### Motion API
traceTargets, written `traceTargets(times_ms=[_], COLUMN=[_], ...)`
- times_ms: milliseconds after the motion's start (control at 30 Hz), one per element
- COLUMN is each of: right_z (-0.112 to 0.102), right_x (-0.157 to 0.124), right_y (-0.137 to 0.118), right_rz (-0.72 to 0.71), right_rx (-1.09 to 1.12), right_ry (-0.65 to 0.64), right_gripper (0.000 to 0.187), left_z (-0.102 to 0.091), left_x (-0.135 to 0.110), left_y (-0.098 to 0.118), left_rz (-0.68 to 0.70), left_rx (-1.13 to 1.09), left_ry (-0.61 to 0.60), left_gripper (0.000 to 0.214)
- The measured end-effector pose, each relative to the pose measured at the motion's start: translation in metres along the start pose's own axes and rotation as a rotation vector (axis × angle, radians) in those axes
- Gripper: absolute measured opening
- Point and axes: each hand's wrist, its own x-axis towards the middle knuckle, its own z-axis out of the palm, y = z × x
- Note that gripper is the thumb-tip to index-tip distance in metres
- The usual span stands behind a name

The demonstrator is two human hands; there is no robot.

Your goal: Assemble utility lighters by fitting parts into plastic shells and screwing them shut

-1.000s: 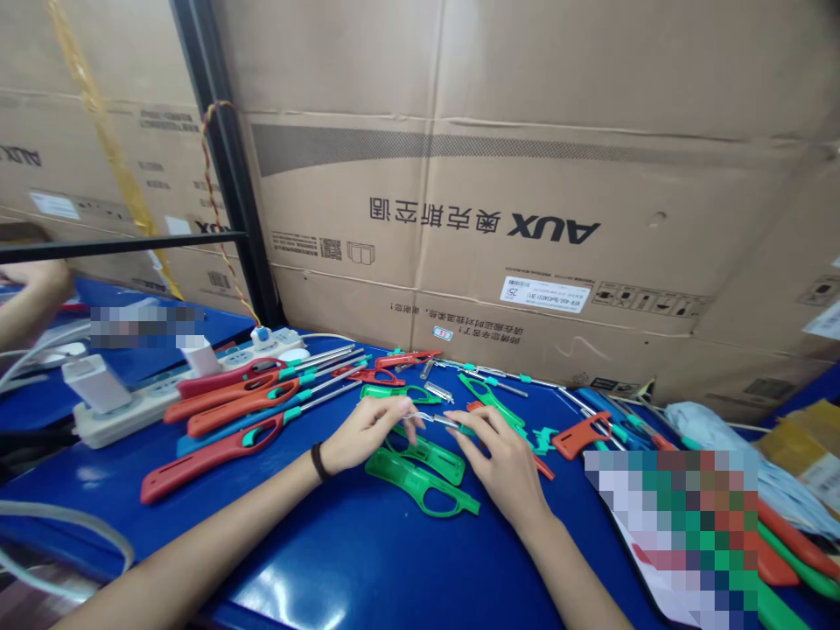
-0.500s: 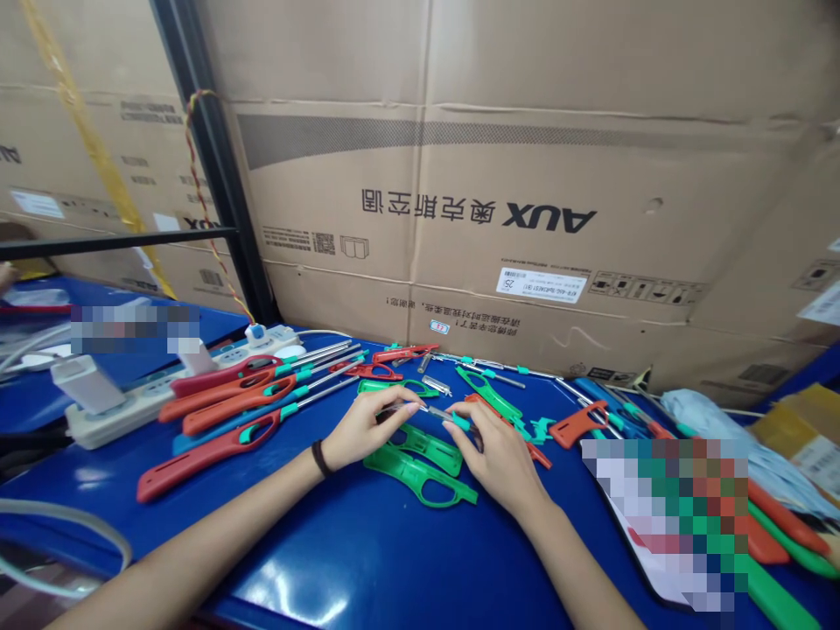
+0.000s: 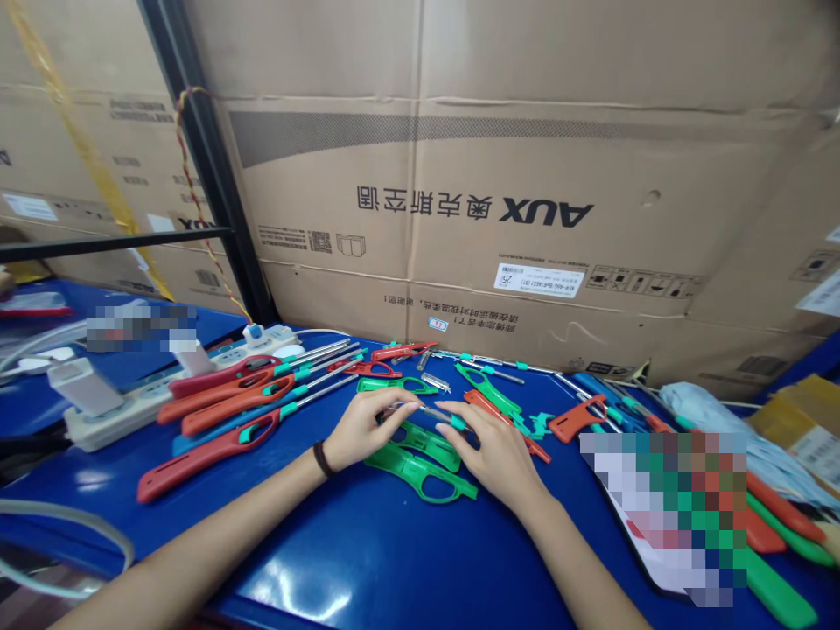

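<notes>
Over the blue table, both my hands meet at a slim metal lighter tube (image 3: pixel 431 413) with a teal trigger (image 3: pixel 458 423) on it. My left hand (image 3: pixel 360 430), with a dark band at the wrist, pinches the tube's left end, or a thin part against it; my fingers hide which. The trigger end lies in the closed thumb and fingers of my right hand (image 3: pixel 497 451). Beneath them are two green lighter shell halves, the nearer one (image 3: pixel 400 472) showing its hollow inside and the other (image 3: pixel 430 444) partly covered by my fingers.
Several red and orange long-necked lighters (image 3: pixel 203 455) lie at left by a white power strip (image 3: pixel 141 398). Loose metal tubes, a green shell (image 3: pixel 489 392) and an orange shell (image 3: pixel 577 420) lie behind and right. A large carton (image 3: pixel 420 175) walls off the back.
The tube and trigger have shifted slightly, and my right fingers have moved a little left, closer to my left fingertips. The view has shifted slightly.
</notes>
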Motion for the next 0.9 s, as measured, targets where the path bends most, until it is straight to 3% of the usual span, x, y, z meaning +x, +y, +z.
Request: traceTargets(times_ms=[533, 733, 900], right_z=[0.0025, 0.0023, 0.0044], right_x=[0.0009, 0.0003, 0.0002], right_y=[0.0011, 0.0017, 0.0037], right_rz=[-0.02, -0.059, -0.067], right_rx=[0.065, 0.04, 0.018], right_ry=[0.073, 0.038, 0.029], right_gripper=[0.02, 0.019, 0.02], left_z=[-0.0021, -0.0005, 0.0], left_x=[0.0008, -0.0009, -0.0007], left_y=[0.0031, -0.0007, -0.0013], left_rz=[0.059, 0.143, 0.123], left_rx=[-0.015, 0.006, 0.011], left_ry=[0.054, 0.025, 0.01], left_gripper=[0.02, 0.021, 0.021])
